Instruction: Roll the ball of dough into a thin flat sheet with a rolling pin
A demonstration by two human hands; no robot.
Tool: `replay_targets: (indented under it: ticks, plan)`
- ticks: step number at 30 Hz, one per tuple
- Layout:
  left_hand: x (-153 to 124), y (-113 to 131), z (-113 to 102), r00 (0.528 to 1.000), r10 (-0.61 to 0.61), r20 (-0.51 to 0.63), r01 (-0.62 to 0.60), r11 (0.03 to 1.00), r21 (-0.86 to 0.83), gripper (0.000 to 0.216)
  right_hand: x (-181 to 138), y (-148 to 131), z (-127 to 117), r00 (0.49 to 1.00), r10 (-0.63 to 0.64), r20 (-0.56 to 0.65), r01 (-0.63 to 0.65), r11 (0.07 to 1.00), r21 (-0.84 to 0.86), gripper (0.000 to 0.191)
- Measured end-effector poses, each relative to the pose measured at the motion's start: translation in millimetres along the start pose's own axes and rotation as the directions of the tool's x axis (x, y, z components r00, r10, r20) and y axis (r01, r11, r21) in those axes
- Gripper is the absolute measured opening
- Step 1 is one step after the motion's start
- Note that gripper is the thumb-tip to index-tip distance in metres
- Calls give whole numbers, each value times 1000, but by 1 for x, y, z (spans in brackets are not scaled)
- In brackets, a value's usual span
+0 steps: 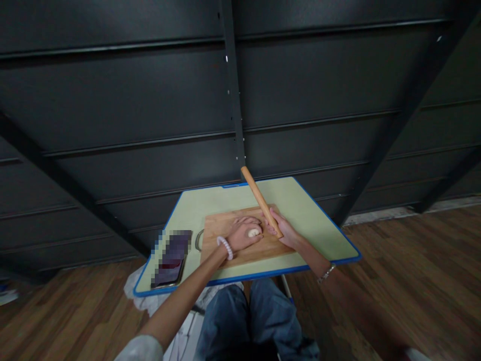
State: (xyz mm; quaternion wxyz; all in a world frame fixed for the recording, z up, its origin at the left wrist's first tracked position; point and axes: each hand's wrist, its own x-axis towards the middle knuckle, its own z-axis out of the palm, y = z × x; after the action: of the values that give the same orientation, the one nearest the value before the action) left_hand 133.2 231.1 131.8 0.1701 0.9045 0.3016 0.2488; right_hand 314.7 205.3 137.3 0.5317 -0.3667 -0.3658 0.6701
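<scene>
My right hand [281, 226] is wrapped round the lower part of a plain wooden rolling pin [259, 195], which slants up and to the left, above the cutting board. On the wooden cutting board [240, 257] rests my left hand [240, 235], with a white coil band at its wrist. A small pale lump that looks like dough [254, 232] sits between its thumb and forefinger, and the other fingers curve over the wood. Part of the lump is covered by the hand. The pin and the lump are apart.
The board lies on a small light-green table [319, 225] with a blue rim. At its left is a phone [169, 271], partly pixelated, near the board's metal handle [199, 240]. A dark panelled wall [169, 100] stands just behind, and my knees are below the front edge.
</scene>
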Motion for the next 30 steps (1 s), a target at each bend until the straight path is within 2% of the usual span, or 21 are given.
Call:
replay_targets:
  ticks: [7, 11, 17, 20, 25, 30]
  plan:
    - [4, 6, 9, 994, -87, -67, 86, 996, -8, 15, -1, 0, 1, 1000, -23, -16, 23, 1000, -21, 31]
    - [3, 10, 6, 997, -75, -6, 75, 996, 49, 22, 0, 1, 1, 999, -14, -42, 14, 1000, -20, 30]
    - [4, 14, -1, 993, -100, 67, 93, 991, 99, 39, 2, 2, -1, 1000, -31, 1, 31, 1000, 4, 31]
    - [4, 15, -3, 994, -58, 88, 45, 989, 140, 41, 2, 3, -2, 999, -32, 8, 32, 999, 2, 31]
    - [4, 23, -3, 997, 1, 78, -17, 979, 203, 57, 3, 5, -4, 998, -61, 9, 61, 998, 5, 31]
    - [4, 25, 3, 995, -2, 103, -32, 944, 328, 51, 2, 3, -2, 999, -38, -14, 38, 999, 15, 30]
